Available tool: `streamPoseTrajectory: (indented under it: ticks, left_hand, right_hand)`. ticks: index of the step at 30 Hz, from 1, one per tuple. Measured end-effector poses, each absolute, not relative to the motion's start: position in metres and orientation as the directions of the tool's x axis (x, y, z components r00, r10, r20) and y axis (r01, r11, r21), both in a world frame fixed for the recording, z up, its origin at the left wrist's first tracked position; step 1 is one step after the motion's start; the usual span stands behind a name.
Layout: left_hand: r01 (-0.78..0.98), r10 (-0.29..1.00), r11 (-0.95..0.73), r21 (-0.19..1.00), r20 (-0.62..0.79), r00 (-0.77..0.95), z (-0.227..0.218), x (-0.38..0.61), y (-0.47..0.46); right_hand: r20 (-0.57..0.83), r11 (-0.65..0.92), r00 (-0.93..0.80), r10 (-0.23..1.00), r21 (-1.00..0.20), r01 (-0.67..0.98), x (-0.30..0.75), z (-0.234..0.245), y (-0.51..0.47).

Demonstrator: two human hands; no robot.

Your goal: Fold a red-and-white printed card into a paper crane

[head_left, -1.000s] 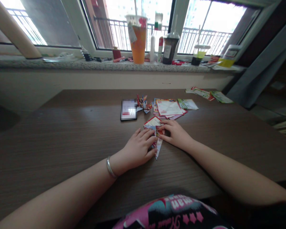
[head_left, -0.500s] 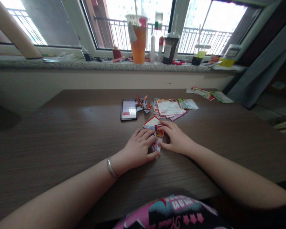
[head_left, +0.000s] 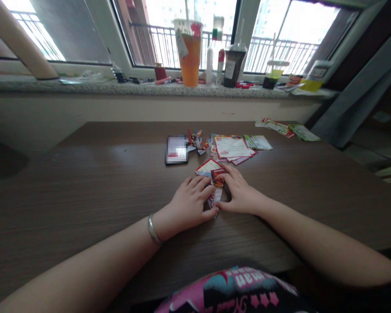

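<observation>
A partly folded printed paper [head_left: 217, 179], red, white and blue with bits of lettering, lies on the brown table in front of me. My left hand [head_left: 193, 201] rests flat over its left side, fingers stretched out and thumb near the lower tip, covering part of it. On the right edge, my right hand [head_left: 239, 188] touches the paper with curved fingertips, thumb low and apart from the index finger. Neither hand lifts the paper. Just beyond it are a stack of printed sheets [head_left: 232, 147] and a cluster of small folded paper pieces [head_left: 198, 141].
A phone or tablet [head_left: 176, 150] with a blurred screen lies left of the folded pieces. Green-edged papers [head_left: 258, 142] and more papers [head_left: 304, 132] lie at the back right. An orange drink cup [head_left: 190, 61], bottles and other cups line the windowsill [head_left: 133, 89].
My right hand has shifted slightly, its thumb moving down toward the paper's lower tip. My left hand and the paper are almost unchanged.
</observation>
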State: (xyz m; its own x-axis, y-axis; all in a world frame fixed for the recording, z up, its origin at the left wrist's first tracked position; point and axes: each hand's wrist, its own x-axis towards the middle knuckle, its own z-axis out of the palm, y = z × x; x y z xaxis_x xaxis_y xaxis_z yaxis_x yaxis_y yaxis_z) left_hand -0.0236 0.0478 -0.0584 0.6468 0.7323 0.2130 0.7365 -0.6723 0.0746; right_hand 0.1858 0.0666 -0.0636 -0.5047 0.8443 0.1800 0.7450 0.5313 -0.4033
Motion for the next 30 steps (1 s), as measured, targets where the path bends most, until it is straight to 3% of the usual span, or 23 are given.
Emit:
streamPoseTrajectory:
  ticks: [13, 22, 30]
  left_hand:
    - [0.743, 0.739, -0.666, 0.071, 0.197, 0.644, -0.060, -0.025, 0.047]
    - [0.738, 0.737, -0.670, 0.080, 0.195, 0.647, -0.058, -0.024, 0.047]
    - [0.735, 0.736, -0.672, 0.092, 0.193, 0.648, -0.057, -0.025, 0.047]
  right_hand:
    - [0.030, 0.415, -0.435, 0.900, -0.370, 0.832, 0.184, -0.059, 0.072]
    - [0.067, 0.340, -0.341, 0.938, -0.377, 0.861, 0.185, -0.064, 0.079]
    - [0.129, 0.375, -0.353, 0.927, -0.372, 0.849, 0.187, -0.068, 0.084]
